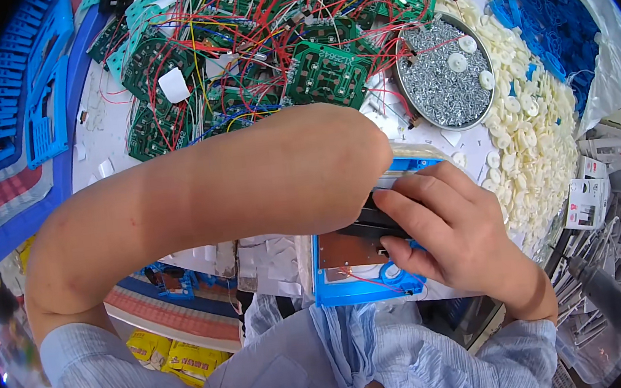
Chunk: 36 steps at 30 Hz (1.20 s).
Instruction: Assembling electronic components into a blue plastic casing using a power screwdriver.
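A blue plastic housing (345,294) lies at the table's near edge, with a brown circuit board (352,252) and a thin red wire inside. Across its middle runs a long black part (368,227). My right hand (449,232) pinches this part near its right end, thumb on the near side and fingers on the far side. Bent across the view, my left forearm ends in my left hand (349,160) over the housing's far half. The back of that hand and wrist hide its fingers and anything in them.
Green circuit boards (327,73) with tangled wires pile up at the back. A round tin (444,75) of small screws stands behind my right hand. Cream plastic pieces (531,146) heap on the right, before a clear bag (620,55) of blue parts. Blue casings (48,109) stack far left.
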### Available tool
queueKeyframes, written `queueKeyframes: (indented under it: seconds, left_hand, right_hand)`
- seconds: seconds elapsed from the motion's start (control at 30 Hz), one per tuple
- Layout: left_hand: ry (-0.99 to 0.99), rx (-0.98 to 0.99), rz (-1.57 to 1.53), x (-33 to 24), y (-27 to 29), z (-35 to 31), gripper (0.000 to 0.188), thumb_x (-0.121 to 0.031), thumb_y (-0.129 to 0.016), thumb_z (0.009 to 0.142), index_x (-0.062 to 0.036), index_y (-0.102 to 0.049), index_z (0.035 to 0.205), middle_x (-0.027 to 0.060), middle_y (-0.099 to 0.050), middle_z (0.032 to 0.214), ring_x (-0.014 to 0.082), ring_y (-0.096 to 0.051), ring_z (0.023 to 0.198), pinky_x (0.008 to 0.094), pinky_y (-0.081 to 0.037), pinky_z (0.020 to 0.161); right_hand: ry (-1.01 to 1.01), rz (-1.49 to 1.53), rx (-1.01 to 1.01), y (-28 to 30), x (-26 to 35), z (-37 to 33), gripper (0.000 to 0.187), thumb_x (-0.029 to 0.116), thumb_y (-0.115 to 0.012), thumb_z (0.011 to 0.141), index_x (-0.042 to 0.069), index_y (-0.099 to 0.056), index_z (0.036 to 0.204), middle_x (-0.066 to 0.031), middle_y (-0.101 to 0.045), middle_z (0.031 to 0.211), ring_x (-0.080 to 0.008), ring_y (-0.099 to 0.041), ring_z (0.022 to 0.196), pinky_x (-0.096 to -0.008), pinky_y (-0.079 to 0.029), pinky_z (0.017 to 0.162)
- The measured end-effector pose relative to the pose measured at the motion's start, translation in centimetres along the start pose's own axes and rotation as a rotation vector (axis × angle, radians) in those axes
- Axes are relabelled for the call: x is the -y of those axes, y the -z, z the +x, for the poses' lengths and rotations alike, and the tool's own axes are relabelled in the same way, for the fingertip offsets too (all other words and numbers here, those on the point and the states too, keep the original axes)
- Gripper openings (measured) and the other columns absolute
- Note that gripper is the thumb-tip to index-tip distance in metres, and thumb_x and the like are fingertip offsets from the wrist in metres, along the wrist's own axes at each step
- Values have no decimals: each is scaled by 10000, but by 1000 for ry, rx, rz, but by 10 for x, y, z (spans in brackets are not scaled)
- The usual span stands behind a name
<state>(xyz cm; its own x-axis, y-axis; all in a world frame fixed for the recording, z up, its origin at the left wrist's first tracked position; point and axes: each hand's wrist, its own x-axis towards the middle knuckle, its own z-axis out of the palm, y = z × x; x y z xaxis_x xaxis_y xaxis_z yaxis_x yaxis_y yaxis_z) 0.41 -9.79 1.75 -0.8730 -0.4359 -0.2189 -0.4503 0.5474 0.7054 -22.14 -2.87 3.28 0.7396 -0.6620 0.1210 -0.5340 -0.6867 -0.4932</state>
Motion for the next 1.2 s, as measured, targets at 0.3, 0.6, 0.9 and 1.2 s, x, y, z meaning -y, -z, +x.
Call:
queueKeyframes:
  seconds: [0.3, 0.6, 0.9, 1.2]
  left_hand:
    - [154, 180, -232, 2, 17, 10, 158, -103, -636, 852, 36, -707, 826, 210, -660, 693, 344, -657, 630, 424, -513, 626]
    - [150, 184, -221, 2, 18, 8, 154, -99, -639, 859, 36, -703, 822, 179, -655, 669, 303, -642, 591, 400, -499, 600]
    - [134, 151, -213, -1, 20, 8, 149, -94, -644, 850, 28, -680, 771, 172, -624, 631, 312, -615, 567, 414, -482, 584]
    - [78, 84, -198, 2, 14, 7, 142, -106, -653, 836, 12, -689, 765, 196, -636, 655, 338, -648, 617, 436, -497, 618]
  right_hand:
    - [-48, 52, 148, 14, 4, 8, 452, 162, -783, 750, 19, -655, 1159, -138, -649, 1019, -331, -643, 842, -412, -562, 699]
    - [-5, 52, 63, 9, 1, 5, 483, 142, -794, 695, -2, -638, 1128, -117, -638, 979, -283, -633, 831, -372, -550, 666]
    - [-15, 37, 96, 11, 1, 10, 448, 170, -780, 709, 24, -638, 1108, -70, -600, 930, -238, -611, 818, -347, -534, 625]
    - [-5, -21, 174, 13, 4, 12, 426, 194, -782, 722, 63, -658, 1107, -53, -579, 906, -218, -602, 843, -338, -531, 611]
